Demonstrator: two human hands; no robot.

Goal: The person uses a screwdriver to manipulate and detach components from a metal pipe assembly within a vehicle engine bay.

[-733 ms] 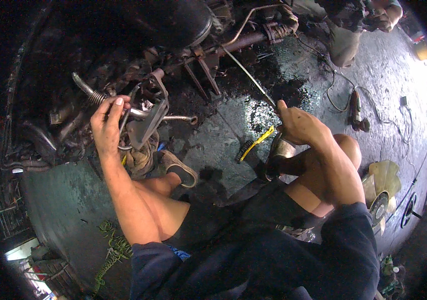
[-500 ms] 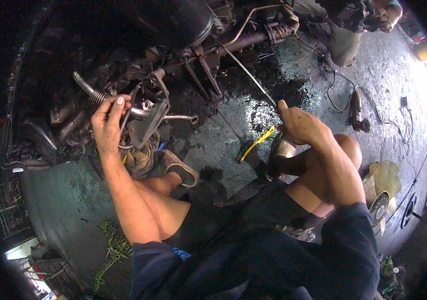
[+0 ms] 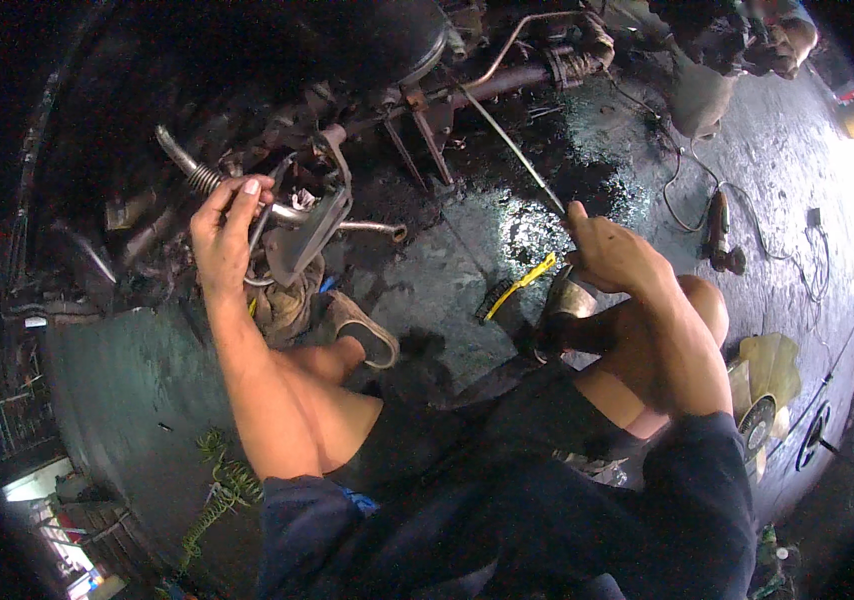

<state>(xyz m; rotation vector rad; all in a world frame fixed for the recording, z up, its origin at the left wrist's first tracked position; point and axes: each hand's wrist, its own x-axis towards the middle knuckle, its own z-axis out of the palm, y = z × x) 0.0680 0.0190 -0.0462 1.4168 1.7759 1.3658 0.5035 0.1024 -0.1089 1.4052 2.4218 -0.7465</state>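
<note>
My right hand (image 3: 619,255) is closed round the near end of a long thin metal rod (image 3: 512,145), its grip hidden in my palm. The rod slants up and left to dark metal parts beside a large black rounded body (image 3: 367,40). My left hand (image 3: 227,235) has its fingertips pinched together beside a bent metal pipe with a coiled section (image 3: 187,165). What they grip there is too dark to make out. Just right of those fingers is a grey metal bracket (image 3: 317,235). A metal bar with a ringed end (image 3: 377,228) sticks out past the bracket.
A yellow-handled brush (image 3: 519,287) lies between my feet. Rags (image 3: 287,305) are heaped by my left shoe (image 3: 362,330). Rightward are a corded power tool (image 3: 720,235) and a fan (image 3: 767,380). A green coiled hose (image 3: 212,500) lies lower left. Someone else's hand (image 3: 795,45) shows upper right.
The whole scene has shifted slightly to the right in view. Both hands keep nearly the same pose, with the rod still in my right hand.
</note>
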